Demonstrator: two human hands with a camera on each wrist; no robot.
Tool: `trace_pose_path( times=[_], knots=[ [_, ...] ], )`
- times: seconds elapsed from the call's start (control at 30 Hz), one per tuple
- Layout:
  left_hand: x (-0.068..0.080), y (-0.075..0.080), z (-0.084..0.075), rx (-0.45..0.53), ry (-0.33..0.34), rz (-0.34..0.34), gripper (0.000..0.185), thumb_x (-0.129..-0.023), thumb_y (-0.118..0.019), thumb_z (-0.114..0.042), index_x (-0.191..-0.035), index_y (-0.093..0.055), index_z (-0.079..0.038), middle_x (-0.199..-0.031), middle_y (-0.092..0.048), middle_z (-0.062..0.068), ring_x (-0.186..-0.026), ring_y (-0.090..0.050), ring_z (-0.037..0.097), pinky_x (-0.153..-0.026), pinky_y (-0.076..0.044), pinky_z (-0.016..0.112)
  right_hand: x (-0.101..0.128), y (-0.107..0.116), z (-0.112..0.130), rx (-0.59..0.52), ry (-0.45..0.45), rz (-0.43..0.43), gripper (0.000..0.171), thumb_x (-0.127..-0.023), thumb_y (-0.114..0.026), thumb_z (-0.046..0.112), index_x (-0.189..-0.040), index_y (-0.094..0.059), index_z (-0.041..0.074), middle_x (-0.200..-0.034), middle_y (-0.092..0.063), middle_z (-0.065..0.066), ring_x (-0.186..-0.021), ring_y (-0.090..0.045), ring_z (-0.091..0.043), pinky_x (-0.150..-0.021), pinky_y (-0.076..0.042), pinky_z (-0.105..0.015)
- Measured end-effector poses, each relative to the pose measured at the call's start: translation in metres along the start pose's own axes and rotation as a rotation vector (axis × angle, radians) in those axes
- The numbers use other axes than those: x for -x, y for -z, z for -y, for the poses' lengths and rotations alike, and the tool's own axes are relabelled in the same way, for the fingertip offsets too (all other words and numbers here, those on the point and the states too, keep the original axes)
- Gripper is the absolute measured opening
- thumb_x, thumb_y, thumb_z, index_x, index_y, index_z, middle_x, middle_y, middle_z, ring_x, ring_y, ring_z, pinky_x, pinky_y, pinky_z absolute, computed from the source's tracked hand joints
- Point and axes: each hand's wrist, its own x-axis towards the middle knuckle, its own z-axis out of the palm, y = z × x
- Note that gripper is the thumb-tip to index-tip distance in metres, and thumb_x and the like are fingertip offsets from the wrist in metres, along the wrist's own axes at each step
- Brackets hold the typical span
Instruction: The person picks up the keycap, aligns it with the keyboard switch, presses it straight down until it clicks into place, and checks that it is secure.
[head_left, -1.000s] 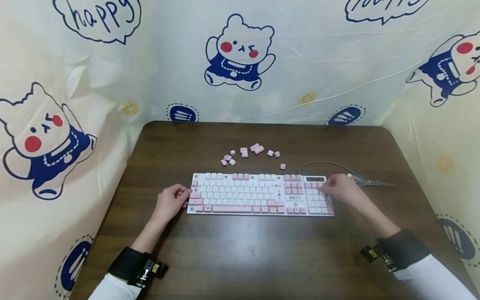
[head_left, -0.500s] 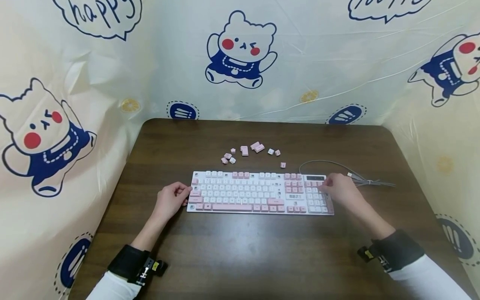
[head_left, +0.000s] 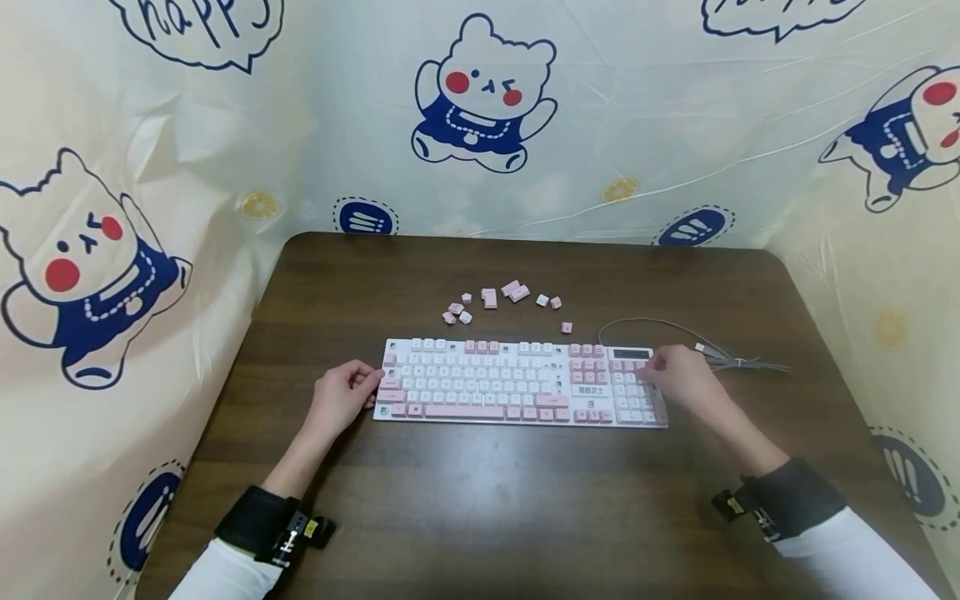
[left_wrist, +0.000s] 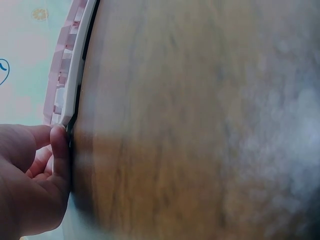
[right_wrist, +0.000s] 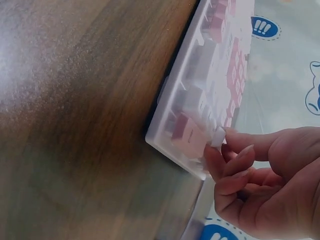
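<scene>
A pink and white keyboard (head_left: 465,412) lies on the brown table, with a few key positions bare of caps. My left hand (head_left: 343,398) holds its left end, thumb and index finger pinching the corner in the left wrist view, where the keyboard's side (left_wrist: 75,82) shows. Over the number pad at the other end is my right hand (head_left: 681,375). In the right wrist view its thumb and index finger pinch a small white keycap (right_wrist: 218,137) just behind the tall pink key (right_wrist: 189,136). Whether that keycap is seated on the keyboard I cannot tell.
Several loose pink and white keycaps (head_left: 489,298) lie behind the keyboard, with one pink keycap (head_left: 567,327) nearer its back edge. A bundled grey cable (head_left: 738,363) rests behind the right hand. A printed sheet (head_left: 585,200) surrounds the table (head_left: 480,508).
The whole head view has shifted slightly, so the table and keyboard sit a little higher in it. Both hands keep their places on the keyboard; the right forearm has shifted slightly.
</scene>
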Motion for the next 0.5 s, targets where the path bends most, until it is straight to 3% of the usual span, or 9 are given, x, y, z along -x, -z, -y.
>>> trace_pose_path(
  times=[0.27, 0.5],
  knots=[
    [-0.001, 0.0, 0.0, -0.002, -0.006, -0.006, 0.025, -0.105, -0.065, -0.025, -0.107, -0.07, 0.0, -0.084, -0.067, 0.008, -0.07, -0.064, 0.017, -0.061, -0.052, 0.025, -0.003, -0.002, -0.009, -0.05, 0.005, -0.01, 0.024, -0.1, -0.071, 0.024, -0.103, -0.072, 0.0, -0.087, -0.069, -0.011, -0.081, -0.062, -0.026, -0.068, -0.048, -0.036],
    [0.0, -0.001, 0.0, -0.003, 0.005, -0.005, 0.025, -0.105, -0.065, -0.025, -0.107, -0.07, 0.0, -0.083, -0.066, 0.008, -0.07, -0.064, 0.018, -0.061, -0.052, 0.025, -0.008, 0.004, -0.018, -0.085, -0.02, 0.054, 0.029, -0.098, -0.074, 0.03, -0.102, -0.068, 0.003, -0.088, -0.065, -0.01, -0.084, -0.06, -0.028, -0.07, -0.046, -0.037]
  ],
)
